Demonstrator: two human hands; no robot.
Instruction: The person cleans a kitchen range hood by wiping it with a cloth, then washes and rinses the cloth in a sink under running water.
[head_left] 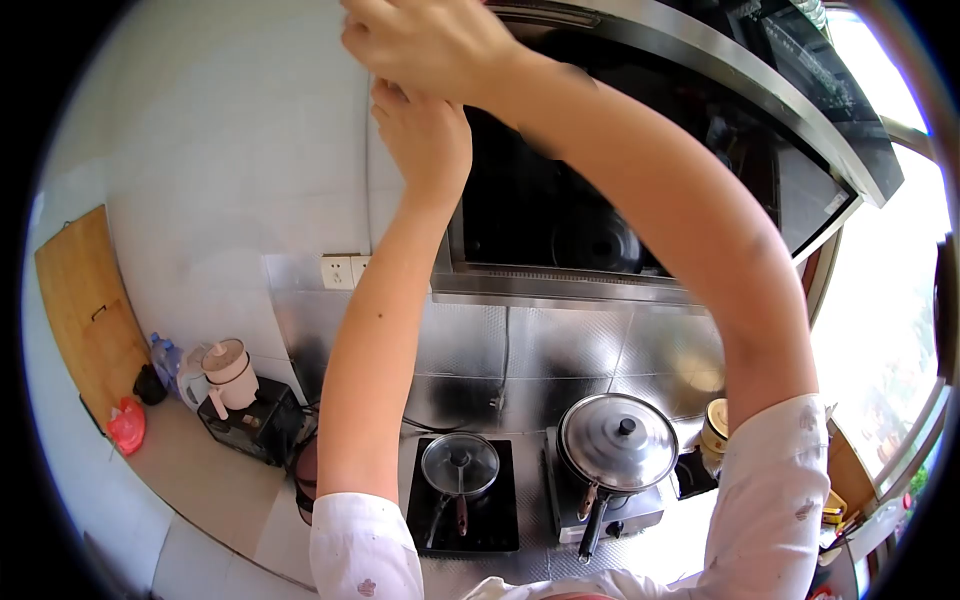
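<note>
Both of my arms reach up to the top of the head view, beside the left edge of the range hood (600, 170). My left hand (425, 140) is closed in front of the white wall, its fingers curled and partly covered by the other hand. Just above it, my right hand (430, 45) overlaps the left one. Its fingers bend inward and are partly cut off by the frame's top edge. Anything within either hand's fingers is hidden.
Below stand a lidded pan (618, 445) on a gas stove and a small glass-lidded pan (460, 465) on a black cooktop (500, 520). Leftward are a pink cooker (230, 375), a black appliance (255, 430) and a wooden board (90, 310). A window (890, 300) is at right.
</note>
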